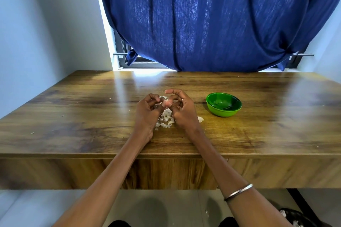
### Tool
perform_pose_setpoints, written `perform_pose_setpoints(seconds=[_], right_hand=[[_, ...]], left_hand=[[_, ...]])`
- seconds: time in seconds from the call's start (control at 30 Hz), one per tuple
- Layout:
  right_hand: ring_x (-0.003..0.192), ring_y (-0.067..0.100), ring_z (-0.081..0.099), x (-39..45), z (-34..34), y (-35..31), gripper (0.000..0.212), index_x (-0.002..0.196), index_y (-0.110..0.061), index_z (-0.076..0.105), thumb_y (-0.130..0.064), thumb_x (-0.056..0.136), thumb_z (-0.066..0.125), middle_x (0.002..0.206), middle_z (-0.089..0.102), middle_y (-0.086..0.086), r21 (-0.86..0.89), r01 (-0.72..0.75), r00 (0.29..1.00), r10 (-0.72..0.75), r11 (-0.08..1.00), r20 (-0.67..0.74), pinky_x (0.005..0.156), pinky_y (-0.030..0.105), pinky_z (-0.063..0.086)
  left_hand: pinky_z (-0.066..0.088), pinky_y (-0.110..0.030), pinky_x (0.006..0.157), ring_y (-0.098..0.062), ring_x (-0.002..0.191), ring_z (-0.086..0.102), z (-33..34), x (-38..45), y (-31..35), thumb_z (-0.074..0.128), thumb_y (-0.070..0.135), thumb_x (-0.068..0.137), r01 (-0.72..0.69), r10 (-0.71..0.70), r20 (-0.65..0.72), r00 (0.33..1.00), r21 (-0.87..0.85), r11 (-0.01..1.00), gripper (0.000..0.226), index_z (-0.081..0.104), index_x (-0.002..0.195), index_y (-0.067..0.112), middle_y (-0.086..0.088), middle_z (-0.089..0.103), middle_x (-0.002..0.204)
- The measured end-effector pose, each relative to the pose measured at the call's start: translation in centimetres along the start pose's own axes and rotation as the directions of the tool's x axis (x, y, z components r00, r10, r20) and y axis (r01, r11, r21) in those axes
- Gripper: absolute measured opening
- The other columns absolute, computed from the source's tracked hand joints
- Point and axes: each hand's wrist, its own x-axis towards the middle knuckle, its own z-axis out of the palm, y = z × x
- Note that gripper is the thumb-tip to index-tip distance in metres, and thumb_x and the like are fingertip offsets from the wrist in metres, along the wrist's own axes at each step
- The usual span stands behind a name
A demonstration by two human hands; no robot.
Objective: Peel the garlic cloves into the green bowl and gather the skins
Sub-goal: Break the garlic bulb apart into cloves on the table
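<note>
Pinching one garlic clove together, the left hand and right hand sat left of the green bowl, the right hand nearer it.

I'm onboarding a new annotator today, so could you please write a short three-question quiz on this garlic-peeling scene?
1. True or false: the green bowl stands to the right of both hands.
2. Multiple choice: the pile of garlic skins lies (A) inside the bowl, (B) on the wooden table under and between the hands, (C) on the floor only.
3. Fill in: the left hand and right hand together pinch a garlic ____ above the skins.

Key
1. True.
2. B.
3. Clove. It is small and partly hidden by fingers, so how much skin remains on it cannot be told.
</note>
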Motion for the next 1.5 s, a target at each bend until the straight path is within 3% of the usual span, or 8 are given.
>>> perform_pose_setpoints(seconds=[0.1, 0.37, 0.57, 0.67, 0.8, 0.93, 1.1, 1.5], right_hand=[[0.076, 0.012, 0.059, 0.0, -0.1, 0.0, 0.039, 0.121, -0.028, 0.062, -0.009, 0.088, 0.074, 0.093, 0.067, 0.004, 0.012, -0.007, 1.000, 0.008, 1.000, -0.030, 0.063, 0.028, 0.049], [0.077, 0.005, 0.062, -0.2, -0.5, -0.2, 0.047, 0.131, -0.023, 0.059, -0.005, 0.089, 0.073, 0.087, 0.067, -0.007, 0.044, -0.043, 0.999, 0.042, 0.998, 0.020, 0.065, 0.023, 0.052], [0.083, 0.011, 0.061, -0.4, -0.6, -0.5, 0.041, 0.130, -0.020, 0.061, -0.004, 0.093, 0.069, 0.107, 0.070, 0.013, 0.079, -0.108, 0.992, 0.102, 0.991, 0.072, 0.071, 0.024, 0.057], [0.082, 0.017, 0.058, -0.3, -0.3, -0.4, 0.035, 0.127, -0.018, 0.063, -0.003, 0.095, 0.065, 0.110, 0.069, 0.017, 0.086, -0.094, 0.995, 0.090, 0.992, 0.053, 0.072, 0.031, 0.054], [0.078, 0.013, 0.060, -0.2, 0.1, -0.2, 0.032, 0.126, -0.012, 0.062, 0.000, 0.096, 0.062, 0.104, 0.070, 0.018, 0.056, -0.070, 0.997, 0.069, 0.996, 0.030, 0.070, 0.027, 0.052], [0.090, 0.005, 0.070, -0.1, 0.4, 0.0, 0.029, 0.125, -0.013, 0.061, -0.003, 0.097, 0.062, 0.109, 0.074, 0.007, 0.054, -0.065, 0.998, 0.065, 0.996, -0.003, 0.076, 0.021, 0.055], [0.097, 0.012, 0.072, 0.0, 0.4, 0.3, 0.034, 0.128, -0.022, 0.054, -0.008, 0.099, 0.062, 0.109, 0.075, 0.006, 0.085, -0.085, 0.996, 0.086, 0.993, -0.017, 0.083, 0.028, 0.057], [0.070, 0.000, 0.063, -0.2, 0.1, -0.3, 0.039, 0.133, -0.020, 0.051, -0.007, 0.098, 0.062, 0.101, 0.071, 0.009, 0.106, -0.111, 0.993, 0.116, 0.988, -0.037, 0.057, 0.017, 0.051]], left_hand=[[0.056, -0.026, 0.073, -0.014, 0.083, 0.070, 0.0, 0.0, -0.1, 0.083, 0.001, 0.078, -0.027, 0.028, -0.030, 0.999, 0.022, 0.999, 0.029, 0.058, 0.082, 0.016, -0.002, 0.075, 0.085], [0.058, -0.038, 0.080, -0.026, 0.094, 0.072, -0.5, 0.2, 0.0, 0.086, 0.024, 0.071, 0.052, -0.054, 0.026, 0.998, 0.070, 0.996, 0.037, 0.062, 0.097, 0.014, -0.018, 0.075, 0.102], [0.060, -0.041, 0.079, -0.025, 0.080, 0.074, -0.5, -0.2, 0.5, 0.085, 0.022, 0.065, 0.141, -0.139, 0.096, 0.986, -0.015, 0.990, 0.041, 0.058, 0.094, 0.011, -0.012, 0.077, 0.089], [0.058, -0.027, 0.061, -0.019, 0.073, 0.074, -0.1, -0.2, 0.5, 0.082, 0.010, 0.076, 0.115, -0.110, 0.098, 0.989, -0.051, 0.992, 0.031, 0.052, 0.083, 0.013, -0.008, 0.077, 0.081], [0.052, -0.019, 0.058, -0.008, 0.067, 0.071, 0.2, -0.2, 0.2, 0.075, 0.001, 0.086, 0.049, -0.050, 0.064, 0.997, 0.016, 0.999, 0.029, 0.050, 0.079, 0.014, 0.002, 0.074, 0.071], [0.059, -0.029, 0.078, -0.022, 0.093, 0.075, 0.4, -0.1, -0.3, 0.074, -0.001, 0.087, -0.117, 0.117, 0.014, 0.993, 0.089, 0.989, 0.016, 0.068, 0.095, 0.011, -0.012, 0.077, 0.095], [0.056, -0.023, 0.076, -0.011, 0.085, 0.073, 0.7, -0.1, -0.3, 0.074, -0.001, 0.087, -0.272, 0.279, -0.006, 0.960, 0.214, 0.938, 0.020, 0.076, 0.091, 0.018, 0.003, 0.078, 0.087], [0.061, -0.042, 0.081, -0.018, 0.087, 0.075, 0.4, -0.1, -0.4, 0.076, 0.002, 0.085, -0.213, 0.232, -0.080, 0.969, 0.203, 0.956, 0.021, 0.076, 0.087, 0.023, 0.002, 0.078, 0.087]])
